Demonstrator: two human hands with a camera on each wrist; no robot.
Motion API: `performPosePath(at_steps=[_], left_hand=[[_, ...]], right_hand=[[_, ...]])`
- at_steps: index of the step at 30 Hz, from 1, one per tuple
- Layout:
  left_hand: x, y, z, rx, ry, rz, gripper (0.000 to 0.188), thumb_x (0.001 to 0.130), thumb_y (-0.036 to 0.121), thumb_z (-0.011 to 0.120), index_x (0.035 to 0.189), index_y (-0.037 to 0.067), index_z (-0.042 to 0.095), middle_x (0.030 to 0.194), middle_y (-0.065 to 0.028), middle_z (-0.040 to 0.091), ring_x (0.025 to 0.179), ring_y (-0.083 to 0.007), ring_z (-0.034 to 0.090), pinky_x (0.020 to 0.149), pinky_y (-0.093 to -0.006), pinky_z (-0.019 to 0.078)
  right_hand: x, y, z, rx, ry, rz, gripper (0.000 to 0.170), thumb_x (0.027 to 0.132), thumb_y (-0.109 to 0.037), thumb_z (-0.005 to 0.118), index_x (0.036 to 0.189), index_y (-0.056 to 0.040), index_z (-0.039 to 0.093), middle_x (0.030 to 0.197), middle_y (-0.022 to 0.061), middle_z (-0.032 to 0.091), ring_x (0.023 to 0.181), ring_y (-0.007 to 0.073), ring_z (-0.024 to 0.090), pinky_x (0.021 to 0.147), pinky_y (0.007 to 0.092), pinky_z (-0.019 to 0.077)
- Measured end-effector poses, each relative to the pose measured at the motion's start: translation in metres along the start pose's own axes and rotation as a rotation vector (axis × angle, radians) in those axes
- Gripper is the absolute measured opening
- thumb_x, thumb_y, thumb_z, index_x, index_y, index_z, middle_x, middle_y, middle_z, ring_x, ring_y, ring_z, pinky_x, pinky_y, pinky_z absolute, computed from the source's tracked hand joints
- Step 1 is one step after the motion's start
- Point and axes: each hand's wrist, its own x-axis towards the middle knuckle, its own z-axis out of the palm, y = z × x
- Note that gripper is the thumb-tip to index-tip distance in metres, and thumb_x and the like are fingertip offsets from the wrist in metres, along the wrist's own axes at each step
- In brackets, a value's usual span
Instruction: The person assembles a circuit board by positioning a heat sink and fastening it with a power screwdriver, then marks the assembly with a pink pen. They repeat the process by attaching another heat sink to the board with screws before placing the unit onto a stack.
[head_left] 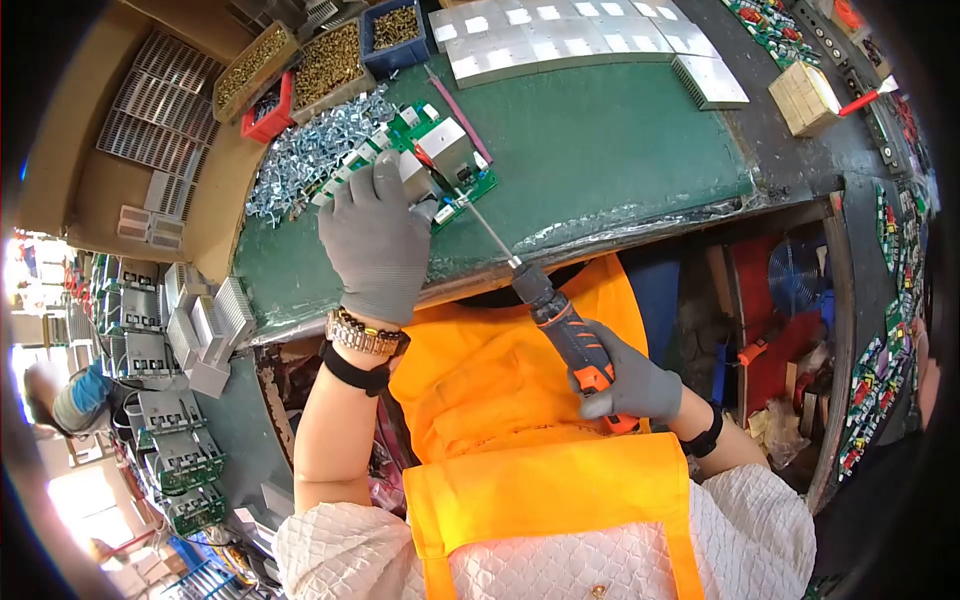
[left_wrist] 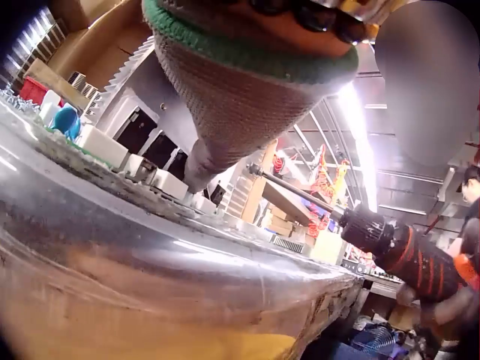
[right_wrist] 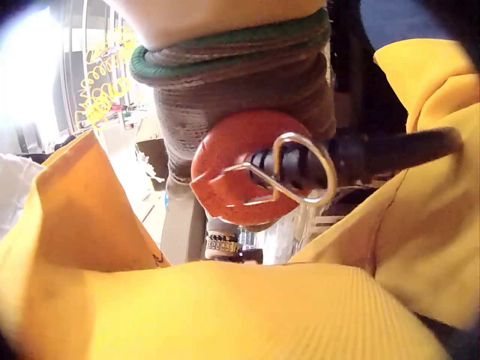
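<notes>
Near the table's [head_left: 620, 140] front edge, my left hand [head_left: 377, 240] touched the circuit board [head_left: 481, 187], grip unclear, while my right hand [head_left: 637, 375] gripped the electric screwdriver [head_left: 566, 328], which I judged needed steady alignment.

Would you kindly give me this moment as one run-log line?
left hand: rests on board | right hand: grips screwdriver | bit: aimed at board, contact unclear | board: on table

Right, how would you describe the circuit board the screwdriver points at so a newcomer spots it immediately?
Find the green-topped workbench beyond the orange apron. At its left, beside a heap of loose silver metal pieces, sits the circuit board. Unlike them, it is one green panel with big silver blocks.
</notes>
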Motion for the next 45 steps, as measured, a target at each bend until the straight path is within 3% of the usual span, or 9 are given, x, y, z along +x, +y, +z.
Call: performPosePath(at_steps=[1,4,16,25,32,35,37,40,45], left_hand=[[0.000,0.000,0.000,-0.008,-0.028,-0.017,0.070,0.068,0.031,0.081,0.127,0.012,0.051,0.110,-0.0077,0.060,0.100,-0.0292,0.060,0.086,-0.0430,0.0451],[0.001,-0.003,-0.008,0.018,-0.118,0.033,0.072,0.068,0.026,0.081,0.130,0.011,0.047,0.112,-0.0086,0.058,0.102,-0.0296,0.058,0.087,-0.0433,0.0446],[-0.001,-0.017,0.000,0.069,-0.078,0.164,0.072,0.069,0.006,0.072,0.135,0.008,0.042,0.113,-0.0105,0.055,0.104,-0.0306,0.056,0.089,-0.0438,0.0442],[0.000,-0.010,-0.011,0.035,-0.153,0.116,0.087,0.060,0.021,0.086,0.134,0.008,0.042,0.118,-0.0130,0.055,0.109,-0.0322,0.056,0.093,-0.0438,0.0436],[0.000,-0.007,-0.010,0.071,-0.139,0.103,0.081,0.063,0.022,0.084,0.133,0.008,0.045,0.117,-0.0134,0.056,0.109,-0.0316,0.056,0.093,-0.0431,0.0443],[0.001,-0.007,-0.007,0.102,-0.136,0.089,0.079,0.066,0.023,0.082,0.133,0.008,0.045,0.116,-0.0131,0.056,0.108,-0.0308,0.056,0.092,-0.0427,0.0446],[0.000,-0.008,-0.007,0.070,-0.108,0.101,0.077,0.067,0.023,0.081,0.134,0.008,0.044,0.114,-0.0121,0.056,0.106,-0.0299,0.057,0.091,-0.0420,0.0451],[0.001,-0.007,-0.006,0.106,-0.096,0.117,0.082,0.067,0.026,0.082,0.136,0.007,0.042,0.113,-0.0092,0.056,0.103,-0.0283,0.057,0.088,-0.0409,0.0471],[0.000,-0.009,-0.003,0.111,-0.103,0.102,0.079,0.067,0.024,0.081,0.135,0.009,0.044,0.113,-0.0107,0.056,0.105,-0.0291,0.057,0.090,-0.0415,0.0454]], right_hand=[[0.003,0.003,0.001,-0.090,0.012,-0.060,0.101,0.065,-0.011,0.084,0.147,-0.0068,0.025,0.094,0.0030,0.055,0.077,0.0107,0.055,0.071,0.0276,0.0500],[0.002,-0.011,0.008,-0.077,-0.023,0.021,0.101,0.064,-0.017,0.086,0.146,-0.0062,0.029,0.108,0.0037,0.051,0.091,0.0114,0.050,0.081,0.0273,0.0465],[0.023,-0.005,0.008,-0.175,-0.046,-0.036,0.095,0.066,-0.024,0.085,0.144,-0.0059,0.033,0.110,0.0082,0.055,0.096,0.0157,0.055,0.085,0.0298,0.0469],[0.027,-0.009,0.007,-0.178,-0.067,0.024,0.096,0.066,-0.028,0.086,0.143,-0.0050,0.033,0.109,0.0086,0.057,0.092,0.0154,0.057,0.082,0.0291,0.0488],[0.026,-0.009,0.007,-0.087,-0.074,0.017,0.098,0.066,-0.027,0.087,0.144,-0.0040,0.032,0.111,0.0089,0.057,0.095,0.0161,0.057,0.084,0.0289,0.0490],[0.026,-0.011,0.006,-0.120,-0.075,0.000,0.098,0.067,-0.025,0.086,0.145,-0.0042,0.031,0.108,0.0083,0.056,0.091,0.0152,0.058,0.079,0.0288,0.0505],[0.024,-0.017,0.006,-0.019,-0.117,0.116,0.098,0.067,-0.024,0.086,0.145,-0.0047,0.029,0.102,0.0070,0.055,0.081,0.0132,0.058,0.070,0.0282,0.0518],[0.026,-0.011,0.006,-0.032,-0.104,0.054,0.097,0.067,-0.021,0.084,0.145,-0.0052,0.028,0.096,0.0056,0.054,0.071,0.0113,0.057,0.062,0.0273,0.0512],[0.025,-0.011,0.012,0.088,-0.160,0.096,0.095,0.069,-0.013,0.081,0.145,-0.0081,0.025,0.089,0.0042,0.053,0.064,0.0119,0.057,0.058,0.0283,0.0513]])
